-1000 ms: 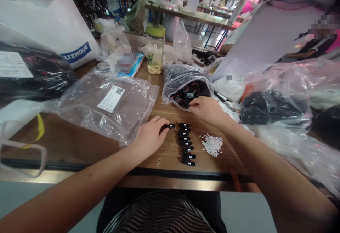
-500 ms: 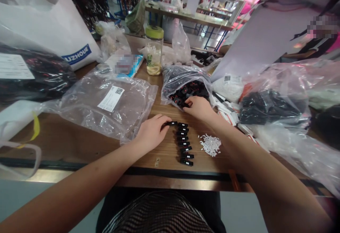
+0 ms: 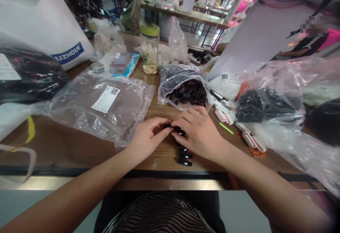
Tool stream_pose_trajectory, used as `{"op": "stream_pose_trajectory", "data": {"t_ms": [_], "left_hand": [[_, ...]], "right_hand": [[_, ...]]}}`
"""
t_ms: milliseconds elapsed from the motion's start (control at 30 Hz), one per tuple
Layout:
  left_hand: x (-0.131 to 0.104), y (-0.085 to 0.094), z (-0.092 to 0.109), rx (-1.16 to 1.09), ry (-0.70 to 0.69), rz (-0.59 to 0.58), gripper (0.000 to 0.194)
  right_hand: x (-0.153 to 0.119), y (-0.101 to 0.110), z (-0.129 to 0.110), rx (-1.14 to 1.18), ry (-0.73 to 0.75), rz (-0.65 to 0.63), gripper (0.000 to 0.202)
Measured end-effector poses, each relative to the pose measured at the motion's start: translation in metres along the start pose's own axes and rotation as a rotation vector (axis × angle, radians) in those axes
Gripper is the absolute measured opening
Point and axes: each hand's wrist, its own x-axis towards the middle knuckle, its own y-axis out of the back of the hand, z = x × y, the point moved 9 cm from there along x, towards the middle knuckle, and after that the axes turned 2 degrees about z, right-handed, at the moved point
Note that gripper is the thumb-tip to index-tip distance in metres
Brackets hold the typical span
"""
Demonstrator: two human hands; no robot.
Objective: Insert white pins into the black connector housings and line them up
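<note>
My left hand (image 3: 148, 134) pinches a small black connector housing (image 3: 168, 125) between thumb and fingers. Touching the same spot from the right, my right hand (image 3: 199, 132) has its thumb and fingertips closed at the piece; whether it grips a second one is hidden. Below my right hand runs a row of black connector housings (image 3: 185, 156) with white dots on their ends, its upper part mostly covered. Just beyond the hands lies an open clear bag (image 3: 164, 80) full of loose black connector housings (image 3: 190, 91) with orange bits.
A flat clear bag with a label (image 3: 105, 99) lies on the left. A green-lidded bottle (image 3: 150, 49) stands behind. On the right are white-and-orange strips (image 3: 225, 114), a green stick (image 3: 226, 128) and a bag of black parts (image 3: 265, 105). A person (image 3: 305, 45) is at far right.
My right hand has left the bag's mouth and come down to meet my left hand. It now covers the small white pieces and much of the row.
</note>
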Motion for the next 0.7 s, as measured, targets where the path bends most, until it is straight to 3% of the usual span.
{"op": "stream_pose_trajectory", "data": {"t_ms": [100,200,267,433,700], "left_hand": [[-0.009,0.005,-0.007,0.100,0.069,-0.080,0.019],[-0.017,0.004,-0.012,0.241,0.095,-0.180,0.012],[-0.021,-0.001,-0.015,0.308,0.076,-0.221,0.008],[-0.025,-0.012,-0.017,0.440,-0.020,-0.240,0.008],[-0.028,-0.015,-0.008,0.440,-0.142,-0.236,0.005]], "right_hand": [[-0.022,-0.001,0.043,0.173,-0.183,-0.075,0.019],[-0.056,-0.017,0.093,0.147,-0.444,-0.291,0.023],[-0.076,-0.027,0.112,0.141,-0.571,-0.389,0.021],[-0.092,-0.042,0.118,0.160,-0.634,-0.454,0.020],[-0.091,-0.039,0.110,0.034,-0.529,-0.441,0.023]]}}
